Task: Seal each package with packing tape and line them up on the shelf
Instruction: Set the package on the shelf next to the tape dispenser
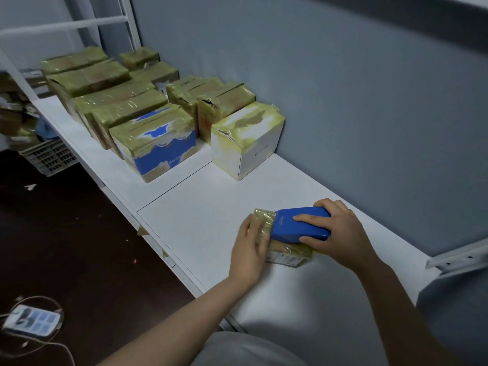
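Note:
A small blue box (pixel 293 227) lies on the white shelf (pixel 200 207), stacked on a tape-wrapped package (pixel 289 253). Yellowish tape covers the blue box's left end. My right hand (pixel 335 228) grips the blue box from the right, fingers over its top. My left hand (pixel 249 247) presses against the taped left end of the stack. Further left along the shelf stand several taped packages in rows, the nearest a white box (pixel 248 143) and a blue-and-white box (pixel 158 143).
A grey wall (pixel 343 101) runs behind the shelf. A white metal frame (pixel 129 25) rises at the far left. Below the shelf's front edge is dark floor with a power strip (pixel 33 319) and a grey crate (pixel 48 157). A metal bracket (pixel 459 257) juts at right.

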